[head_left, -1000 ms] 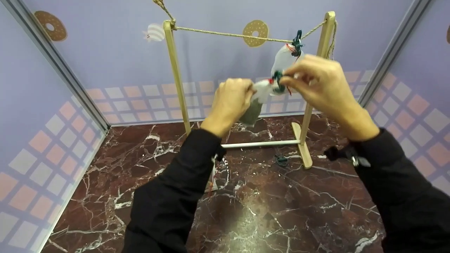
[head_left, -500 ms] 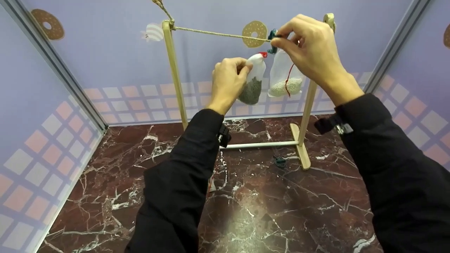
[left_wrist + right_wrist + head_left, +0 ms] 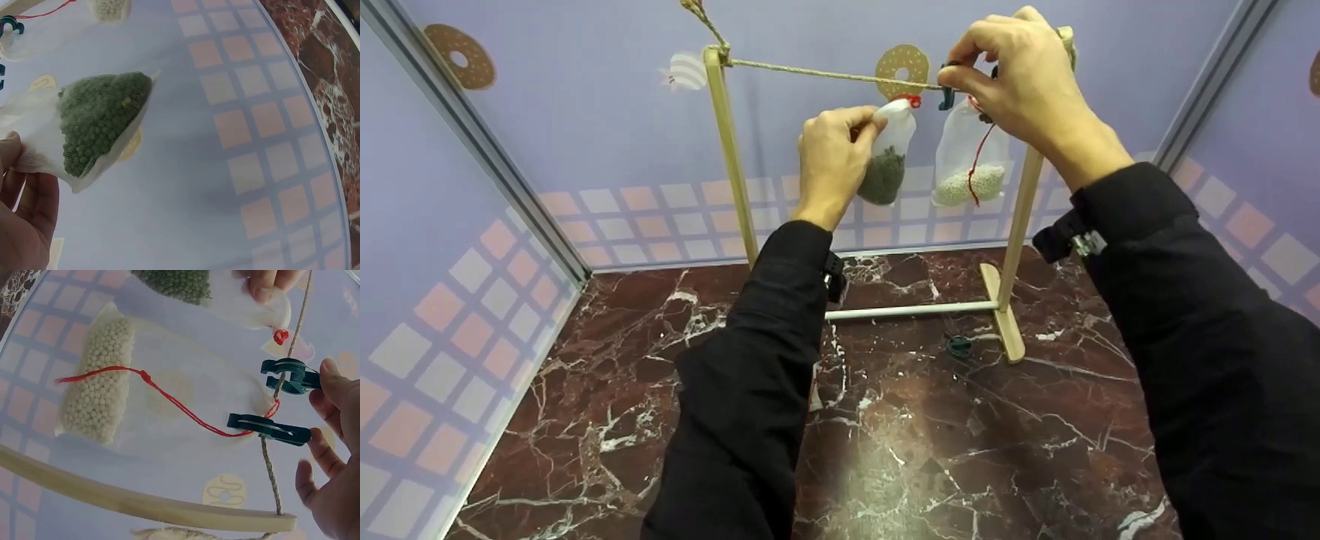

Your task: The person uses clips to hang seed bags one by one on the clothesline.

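My left hand (image 3: 836, 161) pinches a sheer white bag (image 3: 34, 124) at its upper part, thumb against fingers. Green round bean-like grains (image 3: 104, 115) fill the bag's lower end, and a red tie (image 3: 280, 337) closes its top, just below the rope (image 3: 825, 73). My right hand (image 3: 1024, 79) holds a dark green clip (image 3: 291, 377) by its tail between thumb and finger, with the clip's mouth at the rope. Beside it a second green clip (image 3: 269, 428) sits on the rope with another sheer bag (image 3: 185, 394) of white grains and a long red cord.
The rope runs between two wooden posts (image 3: 729, 150), joined low down by a white bar (image 3: 915, 309). Another green clip (image 3: 959, 346) lies on the dark marbled surface (image 3: 960, 450) near the right foot. Patterned lilac walls (image 3: 622, 135) stand behind and at both sides.
My right hand has risen with the green clip from beside the bag's top to the rope. My left hand has lifted the green-filled bag towards the rope and slightly left.
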Tool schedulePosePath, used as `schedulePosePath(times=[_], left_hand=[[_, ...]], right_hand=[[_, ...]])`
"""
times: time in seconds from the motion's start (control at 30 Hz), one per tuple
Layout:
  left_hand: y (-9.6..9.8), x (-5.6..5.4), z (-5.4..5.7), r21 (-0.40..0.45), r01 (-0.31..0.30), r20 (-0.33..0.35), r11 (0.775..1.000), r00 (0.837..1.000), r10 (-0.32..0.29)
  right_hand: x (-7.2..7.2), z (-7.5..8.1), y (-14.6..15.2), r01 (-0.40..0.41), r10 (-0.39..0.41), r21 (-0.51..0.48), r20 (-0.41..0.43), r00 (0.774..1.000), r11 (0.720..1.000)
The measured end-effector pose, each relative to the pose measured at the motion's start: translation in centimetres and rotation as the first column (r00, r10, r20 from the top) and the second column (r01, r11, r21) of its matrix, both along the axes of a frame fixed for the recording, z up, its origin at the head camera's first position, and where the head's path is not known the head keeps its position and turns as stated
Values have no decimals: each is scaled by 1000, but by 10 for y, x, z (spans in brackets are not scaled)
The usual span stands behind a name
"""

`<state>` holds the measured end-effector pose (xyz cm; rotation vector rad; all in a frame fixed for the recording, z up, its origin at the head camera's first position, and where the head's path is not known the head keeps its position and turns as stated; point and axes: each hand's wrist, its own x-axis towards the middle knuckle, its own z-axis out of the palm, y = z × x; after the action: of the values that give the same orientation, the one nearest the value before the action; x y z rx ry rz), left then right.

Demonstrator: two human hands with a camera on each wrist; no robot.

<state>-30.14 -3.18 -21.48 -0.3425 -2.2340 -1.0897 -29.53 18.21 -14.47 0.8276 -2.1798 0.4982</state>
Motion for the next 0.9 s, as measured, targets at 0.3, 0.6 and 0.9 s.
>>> schedulePosePath(times=[0.3,0.6,0.9], left_hand=[[6,-3,-3,-34,-37,-15,999,999,36],[11,-1,-3,13,0,-1,1000,1000,0],[15,0,-6,-20,33,43,999,999,-33]], right_hand=[[-1,-4,-18,-29,32,-49,62,998,998],[-1,-7,-28,-43,51,-65,125,991,997],[-1,-17,-30,-49,72,-140,162,984,989]])
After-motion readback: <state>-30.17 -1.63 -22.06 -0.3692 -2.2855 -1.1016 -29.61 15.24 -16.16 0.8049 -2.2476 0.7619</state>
